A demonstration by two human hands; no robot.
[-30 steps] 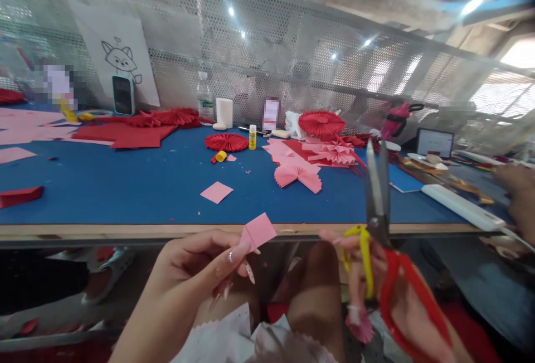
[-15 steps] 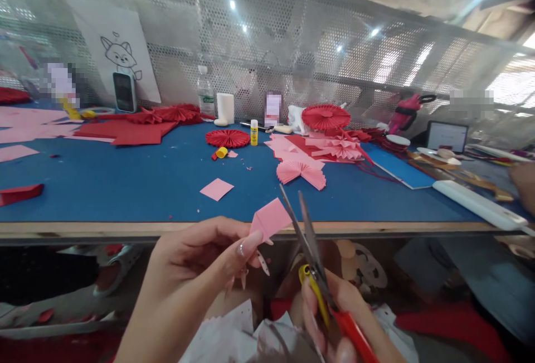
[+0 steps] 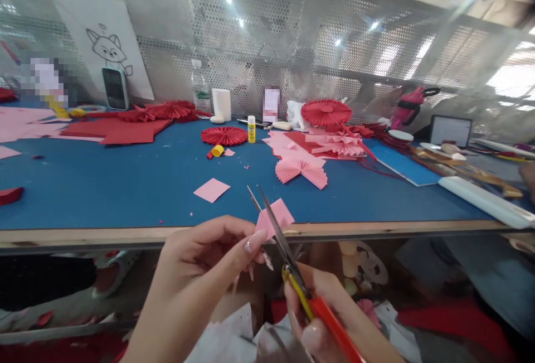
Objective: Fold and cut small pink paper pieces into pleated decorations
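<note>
My left hand (image 3: 200, 262) pinches a small folded pink paper piece (image 3: 279, 213) in front of the table's near edge. My right hand (image 3: 330, 318) grips red and yellow handled scissors (image 3: 288, 257). The scissor blades are slightly apart and straddle the left side of the pink piece, right beside my left fingertips. Both hands hover over my lap, below the blue table (image 3: 125, 184).
On the table lie a loose pink square (image 3: 212, 189), a pink pleated fan (image 3: 301, 169), red rosettes (image 3: 224, 135), a yellow glue stick (image 3: 251, 129), red and pink sheets at the left, and a white bar (image 3: 485, 201) at the right. Another person's hand (image 3: 527, 176) shows at the far right.
My right hand has swung the scissors from upright at the right down and left onto the pink piece. The blades now bite its edge. My left hand has stayed nearly still.
</note>
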